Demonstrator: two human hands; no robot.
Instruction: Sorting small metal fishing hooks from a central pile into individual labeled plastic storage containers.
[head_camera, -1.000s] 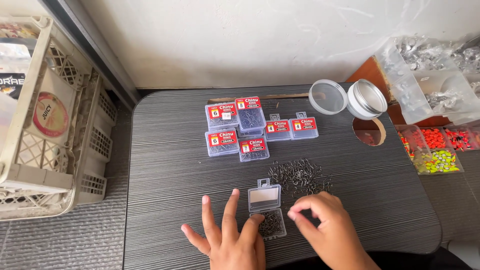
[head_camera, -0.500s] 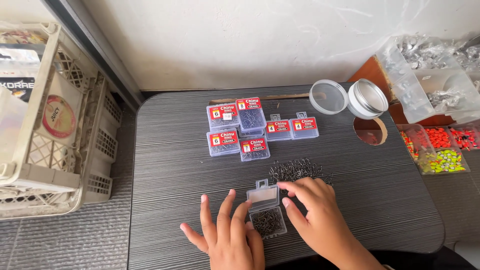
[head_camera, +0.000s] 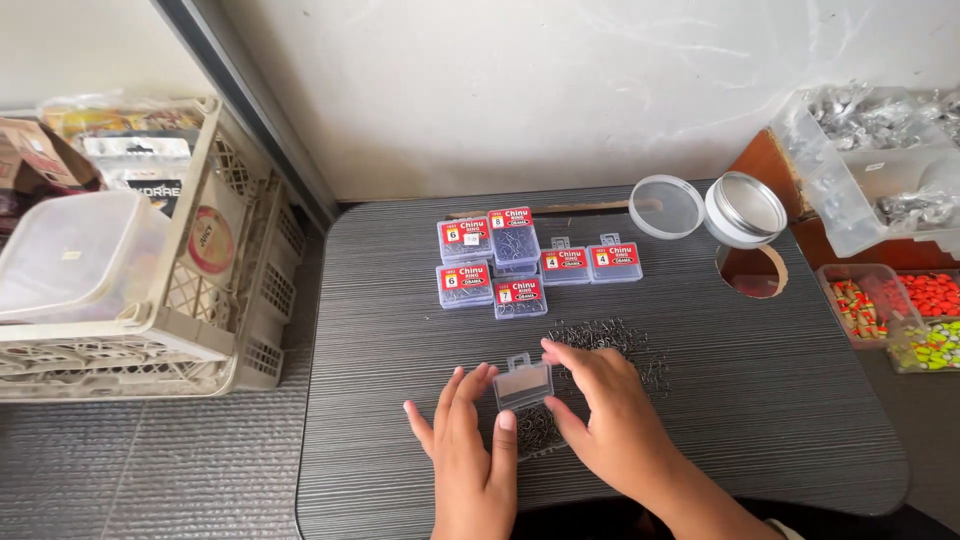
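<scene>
Hook box (head_camera: 524, 384), a small clear one with its lid raised, sits near the front edge of the bench (head_camera: 400, 300), between the two hands. Left hand (head_camera: 468, 440) lies flat beside it, fingers spread, its index finger touching the box's left side; its grip closes on nothing. Right hand (head_camera: 600, 405) curves over the box's right side, thumb low by the front corner and fingers up by the lid; whether it pinches hooks or only steadies the box cannot be told. Dark hooks lie in the open lower half, so it looks partly filled. A loose heap of hooks (head_camera: 612, 345) lies just behind the right hand, so a good share seems unboxed as yet. Seven closed boxes (head_camera: 520, 262) with red labels lie grouped further back; these look done. Judging by this, the packing is well along, with one box open and the heap left to clear. A round tin (head_camera: 745, 208) and its clear lid (head_camera: 667, 206) stand at the back right, and a crate (head_camera: 215, 290) sits off the bench to the left.
</scene>
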